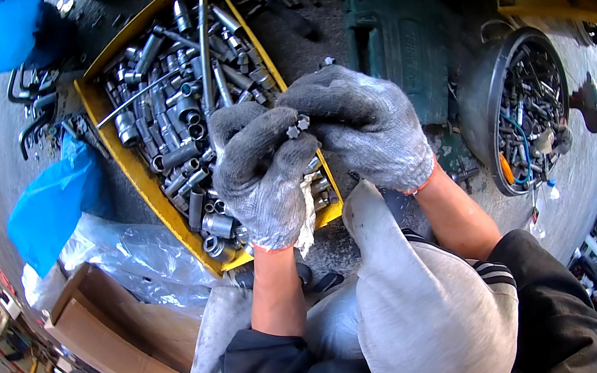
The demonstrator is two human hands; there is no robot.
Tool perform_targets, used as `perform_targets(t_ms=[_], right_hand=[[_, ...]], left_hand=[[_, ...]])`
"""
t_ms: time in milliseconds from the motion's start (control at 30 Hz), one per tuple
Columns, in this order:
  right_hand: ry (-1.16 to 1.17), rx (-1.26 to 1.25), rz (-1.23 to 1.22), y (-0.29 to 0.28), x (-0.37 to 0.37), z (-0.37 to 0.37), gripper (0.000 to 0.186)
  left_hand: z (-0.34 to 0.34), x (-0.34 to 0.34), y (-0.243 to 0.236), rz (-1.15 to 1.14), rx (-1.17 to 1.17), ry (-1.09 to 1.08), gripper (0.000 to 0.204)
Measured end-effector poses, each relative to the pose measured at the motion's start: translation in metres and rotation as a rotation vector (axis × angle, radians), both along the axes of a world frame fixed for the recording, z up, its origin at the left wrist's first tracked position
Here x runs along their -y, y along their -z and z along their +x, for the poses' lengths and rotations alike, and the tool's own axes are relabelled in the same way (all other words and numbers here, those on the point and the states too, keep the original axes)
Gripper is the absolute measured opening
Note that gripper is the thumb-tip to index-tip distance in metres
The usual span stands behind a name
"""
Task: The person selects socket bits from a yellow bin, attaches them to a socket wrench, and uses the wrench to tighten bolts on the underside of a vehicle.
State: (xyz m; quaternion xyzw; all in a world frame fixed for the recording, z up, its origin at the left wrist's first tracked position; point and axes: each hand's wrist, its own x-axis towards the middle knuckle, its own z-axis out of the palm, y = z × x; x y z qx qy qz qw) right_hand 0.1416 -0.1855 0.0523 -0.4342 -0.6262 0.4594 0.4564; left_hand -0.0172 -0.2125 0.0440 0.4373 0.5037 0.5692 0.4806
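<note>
Both my hands wear grey-coated knit gloves and are held close together over a yellow tray (152,202) full of metal sockets (171,121). My left hand (259,181) is closed, with small star-ended bits (295,131) poking out between its fingers. A dirty white rag (309,216) hangs just below that hand. My right hand (369,117) is curled beside it, fingertips near the left fingers. Past its knuckles shows the end of another small star-ended bit (329,61); the rest is hidden by the glove. A long extension bar (205,37) lies on the sockets.
A green plastic case (396,38) lies beyond my right hand. Farther right stands a dark round tub (478,111) of small metal parts. On the left are blue plastic bags (54,198), clear plastic sheeting (140,247) and an open cardboard box (104,342). Hooked metal tools (33,111) lie farther off.
</note>
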Motion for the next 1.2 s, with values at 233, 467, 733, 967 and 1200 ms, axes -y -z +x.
perform_targets(t_ms=[233,467,733,967,1200], right_hand=[[0.042,-0.038,0.012,-0.007,0.011,0.011,0.038],[0.024,0.101,0.071,-0.013,0.012,0.009,0.038],[-0.017,0.110,0.072,-0.012,0.010,0.006,0.036],[-0.066,0.123,0.058,-0.010,0.009,0.012,0.036],[-0.093,0.132,0.065,-0.006,0.008,0.015,0.036]], left_hand=[[0.007,-0.001,-0.002,0.009,0.067,0.088,0.040],[-0.005,0.000,-0.001,-0.008,0.040,0.113,0.040],[-0.015,-0.008,0.000,0.140,-0.068,0.152,0.041],[-0.016,0.001,-0.002,0.023,-0.089,0.160,0.039],[-0.029,-0.004,0.008,0.189,-0.276,0.277,0.030]])
